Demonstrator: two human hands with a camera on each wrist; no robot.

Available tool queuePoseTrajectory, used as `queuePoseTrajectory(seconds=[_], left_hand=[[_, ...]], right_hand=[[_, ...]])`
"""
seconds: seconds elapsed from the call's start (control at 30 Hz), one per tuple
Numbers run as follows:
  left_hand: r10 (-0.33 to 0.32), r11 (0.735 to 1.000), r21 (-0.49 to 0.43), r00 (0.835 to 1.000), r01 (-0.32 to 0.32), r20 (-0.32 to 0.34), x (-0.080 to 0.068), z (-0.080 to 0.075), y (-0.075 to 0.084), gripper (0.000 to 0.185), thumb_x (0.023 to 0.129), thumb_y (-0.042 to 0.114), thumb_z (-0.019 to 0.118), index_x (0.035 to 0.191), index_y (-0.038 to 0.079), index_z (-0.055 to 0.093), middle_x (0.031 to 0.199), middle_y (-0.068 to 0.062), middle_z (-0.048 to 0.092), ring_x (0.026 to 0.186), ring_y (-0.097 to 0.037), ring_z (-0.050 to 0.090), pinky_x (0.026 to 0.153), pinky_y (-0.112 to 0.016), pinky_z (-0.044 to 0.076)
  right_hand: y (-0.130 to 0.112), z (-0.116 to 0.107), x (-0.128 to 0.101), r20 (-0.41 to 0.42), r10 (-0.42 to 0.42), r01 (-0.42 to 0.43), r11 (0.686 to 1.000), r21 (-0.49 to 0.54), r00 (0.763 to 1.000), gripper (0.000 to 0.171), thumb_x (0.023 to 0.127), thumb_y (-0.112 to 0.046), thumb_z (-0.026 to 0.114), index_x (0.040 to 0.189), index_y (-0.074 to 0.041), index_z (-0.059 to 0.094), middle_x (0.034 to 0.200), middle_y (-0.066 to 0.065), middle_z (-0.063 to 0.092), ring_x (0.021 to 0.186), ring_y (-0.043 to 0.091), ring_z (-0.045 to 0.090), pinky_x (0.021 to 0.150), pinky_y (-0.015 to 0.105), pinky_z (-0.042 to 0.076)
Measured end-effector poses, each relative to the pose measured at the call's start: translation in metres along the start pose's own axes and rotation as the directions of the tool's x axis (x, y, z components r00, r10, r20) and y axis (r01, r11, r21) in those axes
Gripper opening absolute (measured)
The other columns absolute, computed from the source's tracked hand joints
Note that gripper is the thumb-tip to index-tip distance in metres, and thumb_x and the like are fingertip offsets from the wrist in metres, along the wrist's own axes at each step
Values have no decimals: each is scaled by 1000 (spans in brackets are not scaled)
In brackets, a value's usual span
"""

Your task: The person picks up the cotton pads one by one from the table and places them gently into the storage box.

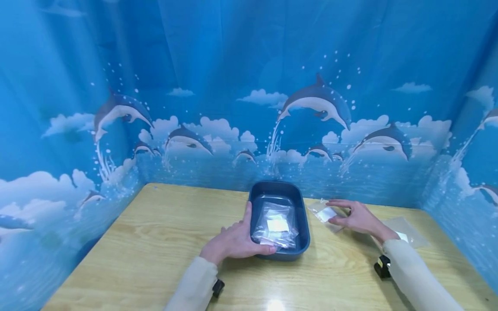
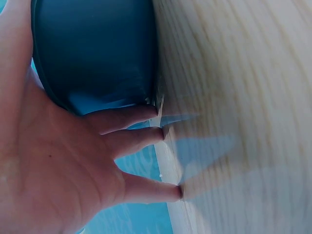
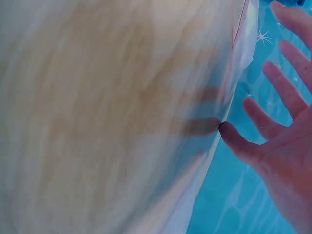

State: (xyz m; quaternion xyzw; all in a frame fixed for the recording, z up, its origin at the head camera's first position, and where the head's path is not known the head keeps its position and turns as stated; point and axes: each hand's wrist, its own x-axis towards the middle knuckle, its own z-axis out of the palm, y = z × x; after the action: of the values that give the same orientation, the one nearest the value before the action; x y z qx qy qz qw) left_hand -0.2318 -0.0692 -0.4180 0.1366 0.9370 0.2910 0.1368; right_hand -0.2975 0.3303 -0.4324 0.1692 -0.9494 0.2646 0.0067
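Two hands work at the wooden surface (image 1: 155, 242) in the head view: your left hand (image 1: 233, 242) cups the near-left corner of the blue tub (image 1: 301, 216), which holds clear bags (image 1: 276, 224), while your right hand (image 1: 355, 216) lies flat on a loose bag (image 1: 324, 214) just right of the tub. That slick bag could slide under straight fingers. From the left wrist, your fingers (image 2: 131, 119) spread open along the tub (image 2: 92, 48). From the right wrist, extended fingers (image 3: 243, 141) touch plastic (image 3: 239, 53), gripping nothing.
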Motion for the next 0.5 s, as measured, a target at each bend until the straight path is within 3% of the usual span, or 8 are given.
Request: queuePoseTrajectory(seconds=[0.17, 0.3, 0.5], left_hand=[[-7, 1000, 7, 1000, 7, 4, 0, 0, 1, 143, 70, 83, 72, 164, 21, -16, 159, -25, 42, 144, -43, 47, 120, -75, 21], [-12, 1000, 2, 1000, 12, 6, 0, 0, 1, 143, 69, 83, 72, 164, 21, -15, 159, -25, 42, 144, -43, 47, 120, -75, 22], [-12, 1000, -4, 1000, 12, 2, 0, 0, 1, 144, 68, 84, 72, 164, 21, -15, 158, -26, 43, 143, -44, 47, 120, -74, 23]], right_hand=[[1, 0, 6, 61, -14, 10, 997, 74, 998, 59, 86, -33, 81, 138, -10, 65, 150, 25, 53, 136, 55, 46, 99, 71, 47], [2, -1, 9, 151, -31, 7, 987, 158, 988, 57, 85, -25, 80, 137, -7, 65, 153, 27, 49, 141, 60, 36, 104, 75, 42], [4, 1, 14, 232, -21, -21, 985, 174, 972, 51, 81, -18, 79, 130, -9, 70, 155, 28, 43, 142, 62, 30, 104, 74, 41]])
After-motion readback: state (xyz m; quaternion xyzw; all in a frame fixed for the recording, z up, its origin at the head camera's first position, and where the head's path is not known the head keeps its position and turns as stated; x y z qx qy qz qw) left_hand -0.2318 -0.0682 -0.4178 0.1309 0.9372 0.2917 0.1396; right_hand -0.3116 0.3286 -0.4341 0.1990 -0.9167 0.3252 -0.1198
